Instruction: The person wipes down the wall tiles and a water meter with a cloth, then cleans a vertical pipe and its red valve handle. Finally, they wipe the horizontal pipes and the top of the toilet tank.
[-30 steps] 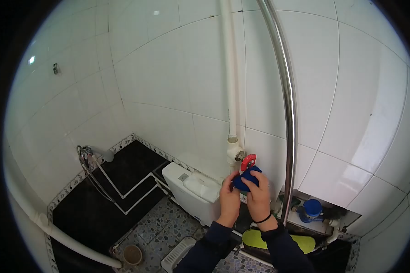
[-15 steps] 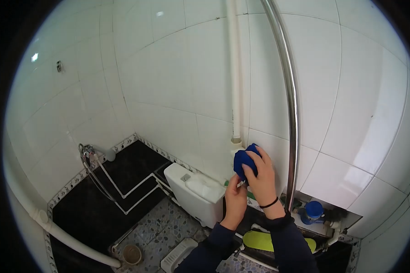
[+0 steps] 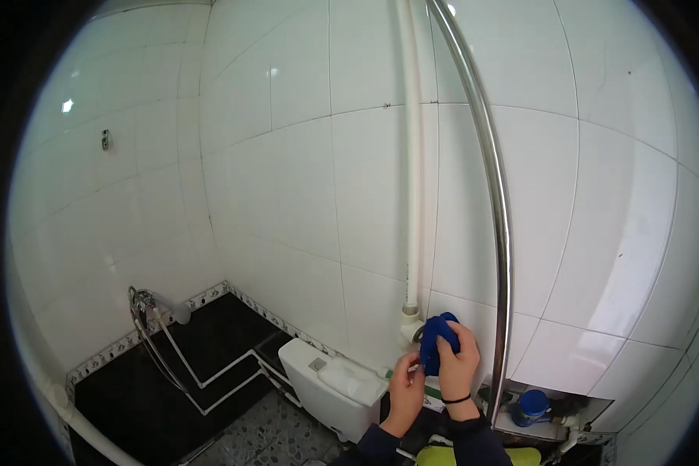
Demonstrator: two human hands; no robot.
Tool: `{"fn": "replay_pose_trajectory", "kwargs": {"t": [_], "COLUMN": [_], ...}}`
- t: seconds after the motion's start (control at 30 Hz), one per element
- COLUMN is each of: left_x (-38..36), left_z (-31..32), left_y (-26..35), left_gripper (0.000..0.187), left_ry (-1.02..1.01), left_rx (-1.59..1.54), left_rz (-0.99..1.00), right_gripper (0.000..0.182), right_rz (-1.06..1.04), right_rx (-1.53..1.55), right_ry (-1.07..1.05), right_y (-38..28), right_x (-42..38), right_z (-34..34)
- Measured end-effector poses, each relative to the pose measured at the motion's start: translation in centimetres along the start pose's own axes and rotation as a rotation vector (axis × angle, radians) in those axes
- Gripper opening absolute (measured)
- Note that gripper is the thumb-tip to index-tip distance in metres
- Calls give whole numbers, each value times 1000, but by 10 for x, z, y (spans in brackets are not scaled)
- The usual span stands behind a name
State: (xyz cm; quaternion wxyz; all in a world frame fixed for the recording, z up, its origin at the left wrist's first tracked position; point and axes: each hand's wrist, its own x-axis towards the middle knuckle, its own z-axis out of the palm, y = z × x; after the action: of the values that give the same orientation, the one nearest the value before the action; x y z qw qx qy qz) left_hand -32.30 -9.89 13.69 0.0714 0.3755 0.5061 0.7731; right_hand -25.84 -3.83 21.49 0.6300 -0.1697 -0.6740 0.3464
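A bunched blue cloth (image 3: pixel 438 342) is held beside the lower end of the white vertical pipe (image 3: pixel 413 194). My right hand (image 3: pixel 458 363), with a dark band at the wrist, has its fingers wrapped round the cloth. Just left of it, my left hand (image 3: pixel 406 394) is closed, its fingertips together at the cloth's lower left edge; what they pinch, if anything, is too small to make out. A round grey metal part (image 3: pixel 419 334) shows between the cloth and the white pipe fitting (image 3: pixel 408 317).
The white cistern (image 3: pixel 330 388) stands left of my hands. A curved metal pole (image 3: pixel 499 202) rises close to their right. Further right, a blue-lidded container (image 3: pixel 533 405) sits in a wall recess. A yellow-green object (image 3: pixel 520 456) lies low down. Shower hoses (image 3: pixel 144 326) hang at left.
The view has tilted up, so the fixtures appear lower. The cloth looks narrower and more bunched, and the grey metal part now shows beside it. Both hands remain close together at the cloth.
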Motion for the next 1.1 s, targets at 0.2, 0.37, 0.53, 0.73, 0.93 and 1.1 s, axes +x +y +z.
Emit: {"fn": "replay_pose_trajectory", "kwargs": {"t": [0.2, 0.37, 0.53, 0.73, 0.93, 1.1], "left_x": [2, 8, 11, 11, 11, 12], "left_z": [-7, -17, -18, -23, -24, -27], "left_y": [21, 17, 10, 1, -1, 9], "left_gripper": [29, 31, 34, 39, 40, 43], "left_ry": [-90, -168, -194, -252, -266, -316], "left_rx": [-9, 19, -34, -57, -38, -70], "left_rz": [86, 103, 77, 67, 50, 88], "right_gripper": [28, 29, 31, 29, 25, 25], "right_rz": [121, 344, 58, -131, 70, 223], "right_rx": [77, 235, 78, -332, -90, 190], "right_ry": [111, 171, 56, -141, 95, 194], "right_y": [13, 28, -10, -23, -2, 8], "right_x": [-25, -37, -11, 7, 3, -18], "right_z": [-9, -18, -6, 14, 18, 12]}}
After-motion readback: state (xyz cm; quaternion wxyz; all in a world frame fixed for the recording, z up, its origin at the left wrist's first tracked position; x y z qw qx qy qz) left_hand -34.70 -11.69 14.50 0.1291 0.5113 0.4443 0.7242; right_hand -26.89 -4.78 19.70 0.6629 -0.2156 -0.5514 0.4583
